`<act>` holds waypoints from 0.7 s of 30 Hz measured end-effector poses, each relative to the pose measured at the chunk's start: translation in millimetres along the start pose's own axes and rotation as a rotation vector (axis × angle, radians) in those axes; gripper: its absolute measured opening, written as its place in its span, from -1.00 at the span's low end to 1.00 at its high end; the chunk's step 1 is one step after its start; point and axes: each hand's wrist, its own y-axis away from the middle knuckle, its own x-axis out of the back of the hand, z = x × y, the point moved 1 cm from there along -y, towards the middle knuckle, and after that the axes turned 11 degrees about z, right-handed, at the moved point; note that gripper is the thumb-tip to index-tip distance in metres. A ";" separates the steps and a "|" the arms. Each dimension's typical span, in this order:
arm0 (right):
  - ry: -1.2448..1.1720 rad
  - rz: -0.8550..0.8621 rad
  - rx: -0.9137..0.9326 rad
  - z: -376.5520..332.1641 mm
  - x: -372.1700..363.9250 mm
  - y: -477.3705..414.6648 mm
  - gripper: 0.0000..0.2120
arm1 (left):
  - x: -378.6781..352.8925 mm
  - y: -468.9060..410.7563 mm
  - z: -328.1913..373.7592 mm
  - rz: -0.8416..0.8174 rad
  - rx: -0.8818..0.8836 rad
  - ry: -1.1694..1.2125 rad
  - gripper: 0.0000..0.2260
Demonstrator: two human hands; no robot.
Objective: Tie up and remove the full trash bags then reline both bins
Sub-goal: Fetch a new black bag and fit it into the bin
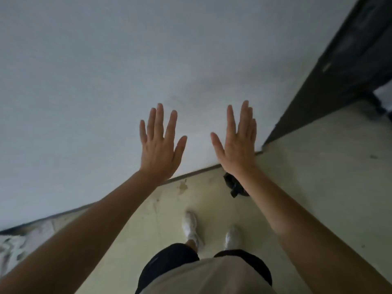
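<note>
Both of my arms reach forward with the hands raised and spread flat. My left hand (159, 145) is empty, fingers apart, in front of the white wall. My right hand (237, 143) is also empty with fingers apart, to the right of it. A small black tied trash bag (232, 184) lies on the floor at the foot of the wall, partly hidden behind my right forearm. No bin shows in the view.
A white wall (106, 81) fills the upper view and meets a pale yellowish floor (318, 177). A dark door frame (339, 71) stands at the upper right. My feet in white shoes (191, 228) are below. A patterned cloth (12, 247) lies at the lower left.
</note>
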 end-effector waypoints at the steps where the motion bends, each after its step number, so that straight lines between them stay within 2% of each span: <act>1: -0.030 0.000 0.099 -27.5 5.5 -12.0 -0.28 | 29.3 9.7 -20.1 0.040 0.048 -0.033 -0.43; 5: -0.152 0.026 0.429 -149.1 23.0 -50.9 -0.32 | 145.0 65.0 -107.8 0.240 0.292 -0.161 -0.43; 11: -0.328 0.026 0.716 -357.4 7.4 -27.3 -0.29 | 279.6 215.5 -229.0 0.455 0.674 -0.325 -0.41; 16: -0.509 -0.083 1.013 -596.3 -30.4 100.7 -0.28 | 387.7 428.1 -317.3 0.504 1.056 -0.472 -0.41; 21: -0.701 -0.221 1.241 -802.0 -43.4 271.4 -0.31 | 490.3 618.1 -364.3 0.560 1.297 -0.698 -0.41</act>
